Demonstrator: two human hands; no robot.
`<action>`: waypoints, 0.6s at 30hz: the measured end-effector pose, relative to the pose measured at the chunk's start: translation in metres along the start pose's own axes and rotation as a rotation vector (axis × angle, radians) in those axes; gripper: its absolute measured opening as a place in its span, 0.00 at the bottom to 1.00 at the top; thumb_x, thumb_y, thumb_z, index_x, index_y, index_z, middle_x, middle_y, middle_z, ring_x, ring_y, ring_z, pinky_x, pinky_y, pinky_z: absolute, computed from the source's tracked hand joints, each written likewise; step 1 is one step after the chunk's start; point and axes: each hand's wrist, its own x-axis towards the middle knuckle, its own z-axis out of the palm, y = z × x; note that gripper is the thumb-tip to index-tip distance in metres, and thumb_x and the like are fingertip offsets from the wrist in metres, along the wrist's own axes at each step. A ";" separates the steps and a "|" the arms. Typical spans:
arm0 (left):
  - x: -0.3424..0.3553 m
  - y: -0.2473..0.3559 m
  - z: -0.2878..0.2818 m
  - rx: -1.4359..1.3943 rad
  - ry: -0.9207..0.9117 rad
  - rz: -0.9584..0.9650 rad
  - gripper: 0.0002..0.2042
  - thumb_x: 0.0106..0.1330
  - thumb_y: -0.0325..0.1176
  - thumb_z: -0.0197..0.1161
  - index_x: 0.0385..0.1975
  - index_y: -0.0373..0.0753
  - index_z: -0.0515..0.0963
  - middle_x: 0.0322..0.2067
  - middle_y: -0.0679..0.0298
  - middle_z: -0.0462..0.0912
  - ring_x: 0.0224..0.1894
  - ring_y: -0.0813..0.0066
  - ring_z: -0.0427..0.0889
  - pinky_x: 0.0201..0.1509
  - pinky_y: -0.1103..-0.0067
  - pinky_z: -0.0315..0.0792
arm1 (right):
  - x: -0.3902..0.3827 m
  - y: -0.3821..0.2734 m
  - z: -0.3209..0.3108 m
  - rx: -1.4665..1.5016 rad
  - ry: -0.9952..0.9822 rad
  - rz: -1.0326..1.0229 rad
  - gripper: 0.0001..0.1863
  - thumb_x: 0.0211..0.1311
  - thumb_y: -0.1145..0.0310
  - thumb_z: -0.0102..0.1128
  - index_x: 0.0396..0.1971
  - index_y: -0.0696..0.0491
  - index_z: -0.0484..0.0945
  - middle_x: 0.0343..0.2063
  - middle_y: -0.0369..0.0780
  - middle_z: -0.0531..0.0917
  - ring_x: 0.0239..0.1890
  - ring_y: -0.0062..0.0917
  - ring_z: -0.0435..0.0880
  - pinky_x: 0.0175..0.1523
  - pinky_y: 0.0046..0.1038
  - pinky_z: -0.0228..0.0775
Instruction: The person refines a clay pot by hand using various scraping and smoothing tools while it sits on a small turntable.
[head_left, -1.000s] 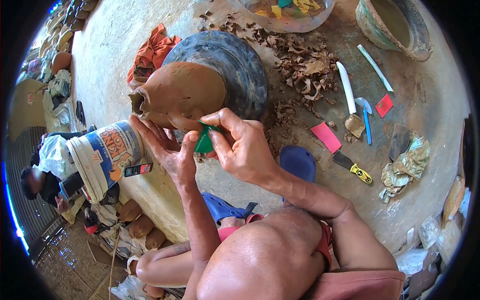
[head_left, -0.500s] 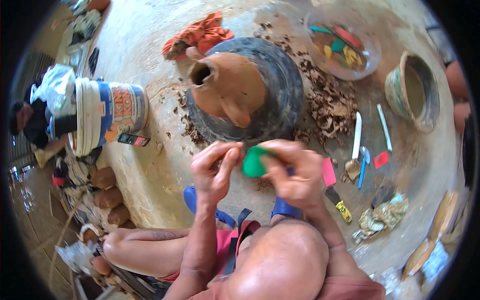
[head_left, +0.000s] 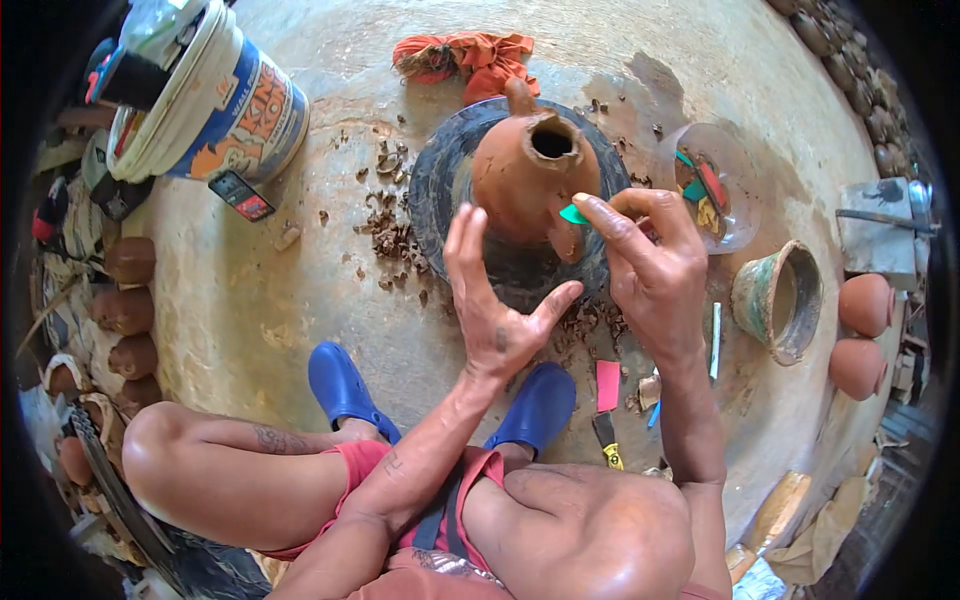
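A brown clay pot (head_left: 505, 180) with a short open neck and a handle-like piece on each side sits on a dark round wheel (head_left: 428, 200). My right hand (head_left: 655, 250) pinches a small green scraper (head_left: 573, 214), which is close to the pot's near handle; I cannot tell whether it touches. My left hand (head_left: 500, 320) is beside the pot's near left side, fingers stretched out and thumb apart, holding nothing. Clay shavings (head_left: 395, 235) lie around the wheel.
An orange cloth (head_left: 490, 62) lies behind the wheel. To the right are a clear basin (head_left: 740, 225) with coloured scrapers, a clay-smeared pot (head_left: 755, 305), a white stick (head_left: 715, 340) and a pink scraper (head_left: 608, 385). A bucket (head_left: 235, 110) and phone (head_left: 240, 195) are at left.
My hands have parted and moved forward to the pot. The left hand has opened, and the right has carried the green scraper to the near handle. My view has shifted, and the pot's neck has turned.
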 end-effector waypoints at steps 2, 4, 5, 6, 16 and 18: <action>0.013 -0.003 0.005 -0.077 0.010 0.008 0.65 0.48 0.56 0.88 0.82 0.37 0.50 0.79 0.44 0.53 0.81 0.44 0.56 0.79 0.57 0.60 | 0.007 -0.001 0.004 -0.057 -0.070 -0.058 0.24 0.53 0.76 0.71 0.53 0.43 0.91 0.40 0.39 0.83 0.42 0.36 0.83 0.46 0.38 0.80; 0.019 -0.011 0.009 -0.172 -0.039 0.028 0.73 0.46 0.60 0.87 0.85 0.40 0.40 0.83 0.39 0.42 0.84 0.36 0.44 0.85 0.53 0.50 | 0.014 -0.003 0.005 -0.149 -0.192 -0.119 0.27 0.52 0.73 0.69 0.56 0.44 0.89 0.43 0.41 0.82 0.46 0.37 0.84 0.49 0.40 0.82; 0.022 -0.013 0.011 -0.182 -0.029 0.018 0.73 0.46 0.60 0.87 0.85 0.40 0.40 0.83 0.39 0.42 0.84 0.36 0.44 0.85 0.53 0.50 | 0.018 -0.006 0.006 -0.155 -0.204 -0.130 0.27 0.52 0.73 0.69 0.56 0.44 0.89 0.43 0.41 0.82 0.46 0.37 0.84 0.49 0.40 0.82; 0.022 -0.015 0.016 -0.263 -0.050 0.004 0.73 0.46 0.60 0.87 0.85 0.41 0.39 0.83 0.39 0.41 0.84 0.36 0.44 0.85 0.53 0.50 | 0.019 -0.009 0.007 -0.199 -0.234 -0.143 0.26 0.52 0.73 0.70 0.55 0.45 0.89 0.44 0.41 0.82 0.47 0.38 0.84 0.50 0.40 0.82; 0.023 -0.024 0.031 -0.352 0.006 -0.008 0.76 0.45 0.56 0.89 0.85 0.43 0.34 0.81 0.43 0.54 0.80 0.46 0.64 0.79 0.60 0.65 | 0.034 -0.025 -0.002 -0.252 -0.462 -0.138 0.21 0.52 0.79 0.69 0.48 0.52 0.88 0.43 0.45 0.82 0.46 0.41 0.85 0.50 0.41 0.81; 0.023 -0.024 0.029 -0.421 -0.040 -0.045 0.75 0.44 0.60 0.87 0.86 0.47 0.35 0.83 0.39 0.42 0.83 0.29 0.42 0.84 0.52 0.54 | 0.025 -0.030 -0.008 -0.279 -0.441 -0.179 0.21 0.54 0.80 0.68 0.49 0.52 0.88 0.44 0.45 0.83 0.45 0.39 0.86 0.47 0.40 0.82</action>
